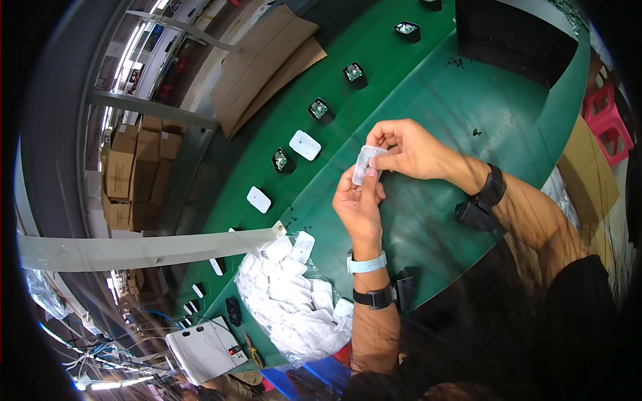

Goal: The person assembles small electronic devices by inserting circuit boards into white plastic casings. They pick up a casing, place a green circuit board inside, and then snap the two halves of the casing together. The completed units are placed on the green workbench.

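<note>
Between my two hands is a small white plastic cover (365,164), rounded at its corners, held above the green bench. My left hand (359,200) grips its lower end with thumb and fingers. From the upper right, my right hand (404,150) pinches its other side, thumb pressed on the face; a small dark spot shows near the thumb tip. To the left of my left wrist lies a clear plastic bag (287,307) heaped with similar white covers. Two more white covers (305,145) (259,199) rest on the green strip beyond my hands.
Several black housings with circuit boards (321,110) stand in a row along the far strip. Small dark pieces (476,132) lie on the bench. A black bin (515,40) is at the far right, cardboard (267,60) beyond the strip. A white box (207,349) and pliers (253,350) sit lower left.
</note>
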